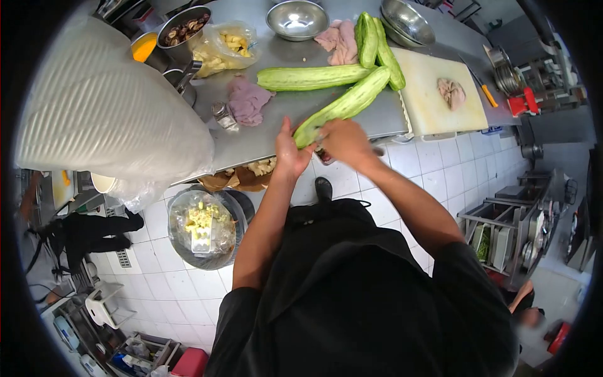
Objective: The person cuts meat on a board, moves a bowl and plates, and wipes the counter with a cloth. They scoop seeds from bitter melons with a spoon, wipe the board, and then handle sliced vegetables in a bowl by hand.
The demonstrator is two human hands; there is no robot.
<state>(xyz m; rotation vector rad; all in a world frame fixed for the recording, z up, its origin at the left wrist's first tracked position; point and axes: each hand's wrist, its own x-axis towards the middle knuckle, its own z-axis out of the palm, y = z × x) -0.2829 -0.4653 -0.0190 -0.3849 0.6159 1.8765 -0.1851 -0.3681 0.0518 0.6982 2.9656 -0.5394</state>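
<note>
My left hand (293, 152) supports the near end of a long, pale-green peeled gourd (352, 103), with the thumb raised beside it. The gourd slants away over the counter's front edge. My right hand (345, 143), slightly blurred, is closed at the gourd's near end. A small metallic glint shows by its fingers and a dark stub behind it; the tool itself is mostly hidden. Beyond lie another long gourd (308, 78), crosswise, and two more gourds (388, 60) at the back.
A white cutting board (414, 119) holds a crumpled cloth (451, 94); an orange-handled knife (487, 91) lies beyond. Pink cloths, a glass shaker (225, 117), metal bowls (297, 20) and a bag of yellow pieces (235, 47) share the counter. A lined bin (201, 235) stands below left.
</note>
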